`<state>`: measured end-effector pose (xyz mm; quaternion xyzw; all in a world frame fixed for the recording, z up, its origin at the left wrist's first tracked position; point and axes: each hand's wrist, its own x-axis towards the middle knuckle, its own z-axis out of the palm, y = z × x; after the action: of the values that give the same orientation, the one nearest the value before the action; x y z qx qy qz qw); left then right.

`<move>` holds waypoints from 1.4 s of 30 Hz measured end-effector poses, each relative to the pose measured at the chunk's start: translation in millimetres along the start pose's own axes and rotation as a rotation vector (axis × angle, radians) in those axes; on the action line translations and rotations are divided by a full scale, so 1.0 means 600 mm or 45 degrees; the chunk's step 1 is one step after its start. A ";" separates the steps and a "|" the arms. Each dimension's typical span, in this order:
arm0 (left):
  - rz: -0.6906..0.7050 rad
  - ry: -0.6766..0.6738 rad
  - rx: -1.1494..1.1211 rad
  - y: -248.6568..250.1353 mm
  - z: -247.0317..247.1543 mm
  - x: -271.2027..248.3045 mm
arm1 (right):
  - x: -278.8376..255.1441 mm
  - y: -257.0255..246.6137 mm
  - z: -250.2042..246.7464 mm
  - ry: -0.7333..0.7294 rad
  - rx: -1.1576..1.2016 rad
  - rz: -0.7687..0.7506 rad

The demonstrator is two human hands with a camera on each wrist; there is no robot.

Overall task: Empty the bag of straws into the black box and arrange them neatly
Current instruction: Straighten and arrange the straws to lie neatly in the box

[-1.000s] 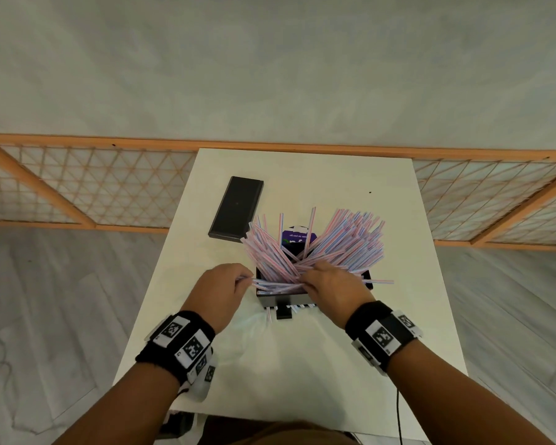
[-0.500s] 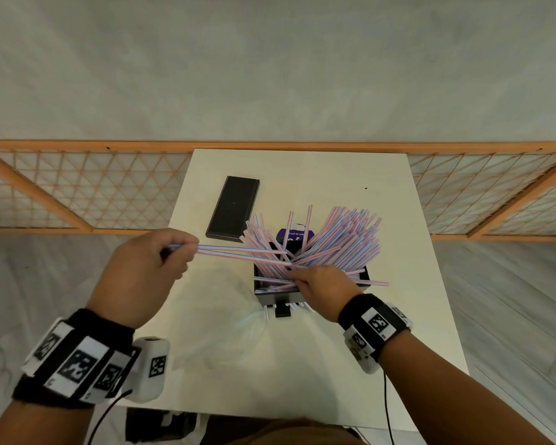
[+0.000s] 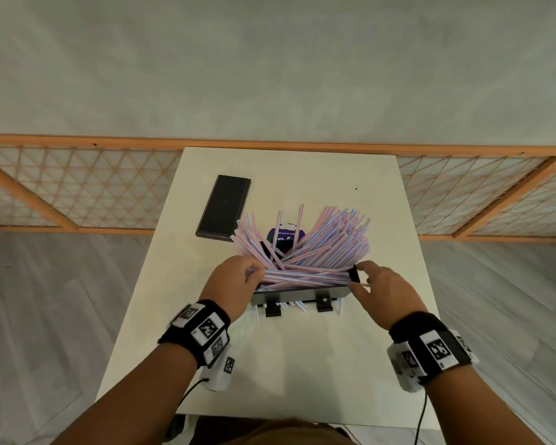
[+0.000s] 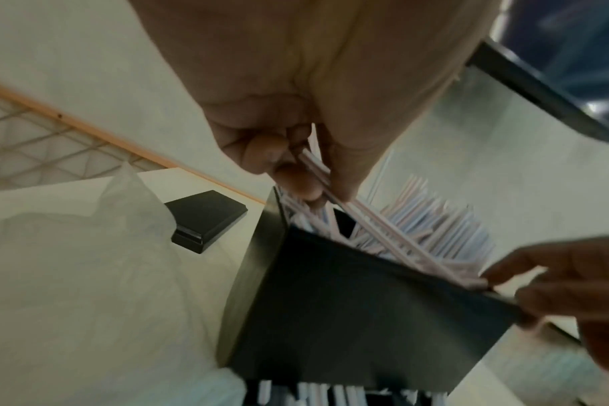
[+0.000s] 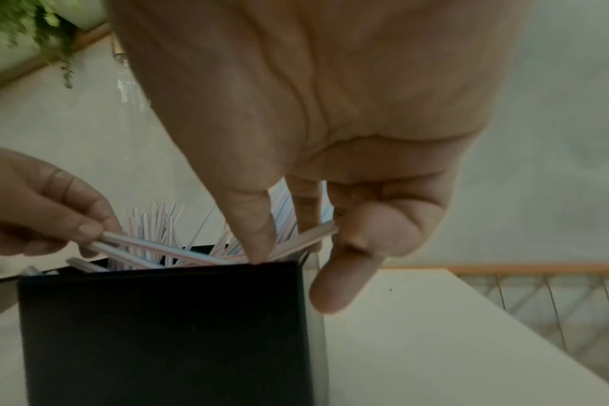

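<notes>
The black box (image 3: 297, 294) stands mid-table, stuffed with pink, blue and white striped straws (image 3: 331, 242) that fan out untidily over its back and sides. My left hand (image 3: 254, 274) pinches the left ends of a few straws (image 4: 383, 230) that lie across the box's front edge. My right hand (image 3: 358, 277) is at the box's right end, thumb on the rim (image 5: 261, 255), fingers curled on the right ends of those straws (image 5: 306, 236). The clear empty bag (image 4: 87, 247) lies crumpled left of the box. Several straw tips (image 3: 299, 306) poke out under the front wall.
The box's flat black lid (image 3: 223, 207) lies on the white table (image 3: 302, 364) behind and left of the box. A purple label (image 3: 281, 237) shows among the straws. A wooden lattice screen (image 3: 77, 187) runs behind the table; grey floor lies on both sides.
Half a second ago my left hand held a few straws pulled out to the left; it has brought them back over the box's front. My right hand shifted from the middle to the right end.
</notes>
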<state>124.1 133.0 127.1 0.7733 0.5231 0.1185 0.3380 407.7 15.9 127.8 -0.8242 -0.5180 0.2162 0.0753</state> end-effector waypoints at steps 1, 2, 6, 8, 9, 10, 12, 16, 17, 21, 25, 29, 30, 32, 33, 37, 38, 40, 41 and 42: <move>0.025 -0.020 0.062 -0.005 0.010 0.005 | 0.003 0.001 0.004 -0.011 0.076 0.006; 0.036 -0.033 0.100 -0.009 0.017 0.008 | 0.006 -0.001 0.007 0.001 0.123 0.009; 0.041 -0.035 0.186 -0.018 0.035 0.006 | 0.013 -0.006 0.018 0.147 0.099 -0.057; 0.089 -0.035 0.244 -0.020 0.039 0.004 | 0.014 -0.012 0.017 0.202 0.066 -0.177; 0.118 -0.039 0.274 -0.021 0.040 0.002 | 0.015 -0.013 0.016 0.213 0.054 -0.255; 0.144 -0.048 0.302 -0.020 0.041 0.000 | 0.017 -0.013 0.016 0.209 0.049 -0.323; 0.166 -0.098 0.389 -0.017 0.045 -0.002 | 0.024 -0.010 0.015 0.164 0.033 -0.382; 0.189 -0.204 0.559 -0.011 0.055 -0.004 | 0.036 -0.009 0.018 0.077 0.038 -0.347; 0.201 -0.214 0.589 -0.011 0.057 -0.003 | 0.036 -0.012 0.021 0.058 0.032 -0.348; 0.250 -0.217 0.676 -0.007 0.060 -0.003 | 0.031 -0.012 0.027 0.054 -0.035 -0.380; 0.343 0.009 0.693 -0.001 0.058 -0.010 | 0.016 -0.013 0.010 0.051 -0.096 -0.356; 0.467 0.088 0.617 0.007 0.062 -0.012 | 0.010 -0.033 0.000 0.266 0.040 -0.457; 0.506 0.048 0.619 0.010 0.065 -0.012 | 0.013 -0.041 -0.001 0.288 0.049 -0.518; 0.524 -0.077 0.637 0.016 0.071 -0.009 | 0.024 -0.058 0.001 0.253 0.011 -0.638; 0.503 -0.139 0.651 0.018 0.075 -0.007 | 0.033 -0.067 0.006 0.210 -0.028 -0.669; 0.459 -0.192 0.701 0.020 0.080 -0.003 | 0.071 -0.100 0.033 -0.057 -0.373 -0.610; 0.452 -0.188 0.693 0.021 0.080 -0.003 | 0.077 -0.110 0.036 -0.111 -0.445 -0.589; 0.435 -0.193 0.700 0.021 0.080 -0.003 | 0.084 -0.131 0.041 -0.201 -0.539 -0.569; 0.429 -0.197 0.715 0.020 0.081 -0.004 | 0.086 -0.140 0.044 -0.236 -0.574 -0.567; 0.415 -0.201 0.728 0.019 0.082 -0.005 | 0.088 -0.149 0.046 -0.261 -0.603 -0.566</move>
<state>157.6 107.8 98.5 0.9171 0.3769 -0.0407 0.1237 341.9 100.1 119.6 -0.6598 -0.7256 0.1499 -0.1253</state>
